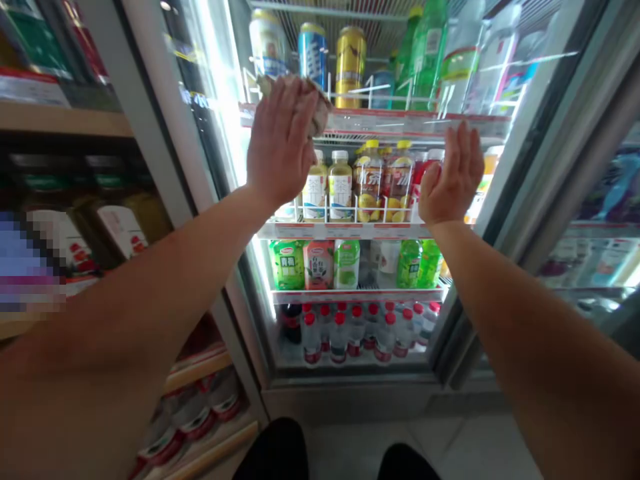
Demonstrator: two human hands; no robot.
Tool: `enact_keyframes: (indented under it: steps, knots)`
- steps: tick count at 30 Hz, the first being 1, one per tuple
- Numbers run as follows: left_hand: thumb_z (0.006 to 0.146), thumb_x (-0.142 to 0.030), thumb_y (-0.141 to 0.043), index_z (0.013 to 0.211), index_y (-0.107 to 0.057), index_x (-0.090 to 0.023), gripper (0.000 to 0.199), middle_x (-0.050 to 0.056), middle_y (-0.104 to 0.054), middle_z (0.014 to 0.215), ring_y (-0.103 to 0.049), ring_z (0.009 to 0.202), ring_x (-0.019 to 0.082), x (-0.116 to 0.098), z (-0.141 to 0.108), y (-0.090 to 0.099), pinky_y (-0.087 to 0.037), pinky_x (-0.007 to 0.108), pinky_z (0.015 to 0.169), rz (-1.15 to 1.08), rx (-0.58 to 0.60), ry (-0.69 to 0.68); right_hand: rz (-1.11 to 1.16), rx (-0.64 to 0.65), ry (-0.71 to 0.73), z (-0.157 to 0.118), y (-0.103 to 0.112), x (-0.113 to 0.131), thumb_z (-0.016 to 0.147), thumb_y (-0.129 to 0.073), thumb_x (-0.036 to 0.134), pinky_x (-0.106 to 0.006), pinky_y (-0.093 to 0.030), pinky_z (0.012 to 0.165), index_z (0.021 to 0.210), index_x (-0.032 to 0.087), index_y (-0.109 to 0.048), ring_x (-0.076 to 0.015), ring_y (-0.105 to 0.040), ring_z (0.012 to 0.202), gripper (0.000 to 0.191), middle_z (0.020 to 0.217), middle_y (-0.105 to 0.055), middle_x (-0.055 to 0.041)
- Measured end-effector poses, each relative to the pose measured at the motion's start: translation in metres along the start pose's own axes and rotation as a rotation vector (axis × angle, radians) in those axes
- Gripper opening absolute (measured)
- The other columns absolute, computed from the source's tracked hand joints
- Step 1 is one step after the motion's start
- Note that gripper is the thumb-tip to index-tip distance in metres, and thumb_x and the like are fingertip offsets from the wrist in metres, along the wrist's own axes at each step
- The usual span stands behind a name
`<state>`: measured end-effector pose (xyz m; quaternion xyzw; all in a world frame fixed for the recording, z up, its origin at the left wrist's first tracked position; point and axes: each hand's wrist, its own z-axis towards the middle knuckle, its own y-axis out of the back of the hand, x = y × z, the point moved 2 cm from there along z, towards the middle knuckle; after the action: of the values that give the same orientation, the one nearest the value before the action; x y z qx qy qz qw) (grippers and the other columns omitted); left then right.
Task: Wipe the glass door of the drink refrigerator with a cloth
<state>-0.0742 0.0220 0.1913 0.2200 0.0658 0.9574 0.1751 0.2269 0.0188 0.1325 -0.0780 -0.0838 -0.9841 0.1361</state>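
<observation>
My left hand (283, 143) is raised in front of a lit drinks fridge, pressing a crumpled, light brownish cloth (320, 120) under its fingers. Most of the cloth is hidden by the hand. Further right, my right hand (453, 173) is up with its palm forward and fingers stretched, holding nothing; whether it touches the glass I cannot tell. Behind the hands, a gold can (350, 67) and a blue can (313, 57) stand on the upper shelf. Below them are yellow-capped tea bottles (370, 180) and white-capped bottles (341, 187).
Lower shelves carry green and pink drink packs (319, 265) and several red-capped water bottles (339, 337). A wooden shelf unit (65, 120) with dark bottles stands close on the left. The metal door frame (475, 327) rises at right. Tiled floor (465, 433) shows below.
</observation>
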Motion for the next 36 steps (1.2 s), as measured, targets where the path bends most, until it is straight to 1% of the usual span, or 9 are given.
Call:
enact_keyframes:
  steps: [7, 11, 14, 18, 20, 22, 28, 31, 36]
  knots:
    - [0.103, -0.039, -0.039, 0.151, -0.046, -0.026, 0.050, -0.003, -0.030, 0.167, -0.017, 0.158, 0.021, -0.013, -0.018, -0.006, -0.020, 0.053, 0.130, -0.064, 0.281, -0.447, 0.010, -0.053, 0.043, 0.002, -0.008, -0.009, 0.095, -0.031, 0.028, -0.055, -0.022, 0.125, 0.156, 0.014, -0.038, -0.0243, -0.019, 0.157, 0.062, 0.165, -0.035, -0.0092]
    - [0.099, -0.045, -0.043, 0.145, -0.053, -0.031, 0.049, -0.007, -0.037, 0.164, -0.027, 0.155, 0.022, -0.001, -0.009, 0.001, -0.019, 0.053, 0.130, -0.094, 0.421, -0.530, 0.002, -0.061, 0.041, 0.002, -0.012, -0.011, 0.097, -0.031, 0.029, -0.053, -0.022, 0.126, 0.157, 0.019, -0.037, -0.0229, -0.019, 0.157, 0.061, 0.166, -0.035, -0.0064]
    - [0.100, -0.037, -0.044, 0.153, -0.041, -0.028, 0.054, -0.007, -0.031, 0.167, -0.026, 0.155, 0.021, 0.017, -0.007, -0.003, -0.013, 0.053, 0.131, 0.001, 0.160, -0.347, -0.028, -0.059, 0.049, 0.001, -0.010, -0.010, 0.096, -0.030, 0.029, -0.053, -0.024, 0.126, 0.157, 0.017, -0.037, -0.0234, -0.019, 0.158, 0.062, 0.165, -0.035, -0.0073]
    - [0.101, -0.026, -0.037, 0.156, -0.025, -0.018, 0.056, -0.001, -0.037, 0.163, -0.025, 0.152, 0.014, 0.052, -0.014, -0.019, -0.018, 0.041, 0.129, 0.115, -0.420, 0.259, -0.047, -0.022, 0.034, 0.000, -0.005, -0.007, 0.099, -0.027, 0.031, -0.054, -0.023, 0.126, 0.158, 0.022, -0.034, -0.0236, -0.019, 0.158, 0.060, 0.166, -0.033, -0.0050]
    - [0.102, -0.024, -0.034, 0.150, -0.031, -0.015, 0.049, 0.003, -0.043, 0.157, -0.030, 0.149, 0.014, 0.058, -0.018, -0.022, -0.024, 0.040, 0.127, 0.123, -0.558, 0.391, -0.042, -0.022, 0.016, 0.000, -0.003, -0.005, 0.100, -0.026, 0.032, -0.051, -0.022, 0.127, 0.158, 0.025, -0.034, -0.0220, -0.020, 0.157, 0.059, 0.166, -0.034, -0.0033]
    - [0.102, -0.025, -0.036, 0.147, -0.037, -0.017, 0.046, 0.003, -0.043, 0.158, -0.030, 0.150, 0.016, 0.052, -0.018, -0.018, -0.026, 0.043, 0.127, 0.093, -0.477, 0.318, -0.035, -0.019, 0.012, 0.000, -0.001, -0.002, 0.100, -0.026, 0.033, -0.051, -0.022, 0.127, 0.158, 0.023, -0.035, -0.0220, -0.021, 0.157, 0.059, 0.166, -0.034, -0.0048]
    - [0.104, -0.044, -0.040, 0.146, -0.048, -0.028, 0.045, -0.003, -0.040, 0.163, -0.027, 0.155, 0.022, 0.006, -0.022, 0.006, -0.027, 0.051, 0.128, -0.137, 0.168, -0.325, -0.004, 0.000, 0.001, -0.001, -0.001, -0.002, 0.099, -0.029, 0.033, -0.053, -0.019, 0.127, 0.158, 0.023, -0.034, -0.0250, -0.019, 0.158, 0.060, 0.167, -0.032, -0.0057]
    - [0.105, -0.045, -0.042, 0.149, -0.046, -0.027, 0.048, 0.000, -0.041, 0.162, -0.030, 0.154, 0.023, 0.008, -0.024, 0.010, -0.027, 0.051, 0.128, -0.106, 0.226, -0.501, -0.010, -0.001, 0.009, 0.000, -0.004, -0.005, 0.097, -0.030, 0.032, -0.056, -0.019, 0.127, 0.159, 0.023, -0.032, -0.0252, -0.017, 0.158, 0.062, 0.168, -0.031, -0.0056]
    - [0.105, -0.035, -0.041, 0.159, -0.026, -0.025, 0.057, 0.000, -0.024, 0.170, -0.019, 0.157, 0.023, 0.027, -0.011, 0.006, -0.017, 0.055, 0.129, -0.028, -0.059, -0.055, -0.011, -0.014, 0.018, 0.001, -0.006, -0.006, 0.097, -0.030, 0.031, -0.054, -0.019, 0.127, 0.158, 0.019, -0.034, -0.0245, -0.018, 0.158, 0.062, 0.167, -0.032, -0.0084]
